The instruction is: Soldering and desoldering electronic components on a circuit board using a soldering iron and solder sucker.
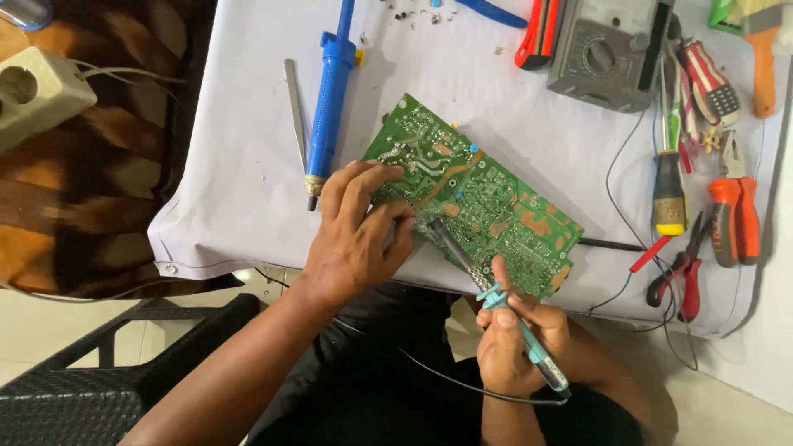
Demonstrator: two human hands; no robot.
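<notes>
Circuit board (pixel 487 206): green, lay tilted on white cloth (pixel 239 165).
Left hand (pixel 357 235): fingers curled, pressing the board's edge.
Right hand (pixel 512 334): clamped around soldering iron (pixel 504 306), tip touching board.

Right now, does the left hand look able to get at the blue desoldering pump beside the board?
Probably yes. The left hand rests on the green circuit board, and the blue desoldering pump lies just beside its fingers on the white cloth, with nothing between them.
</notes>
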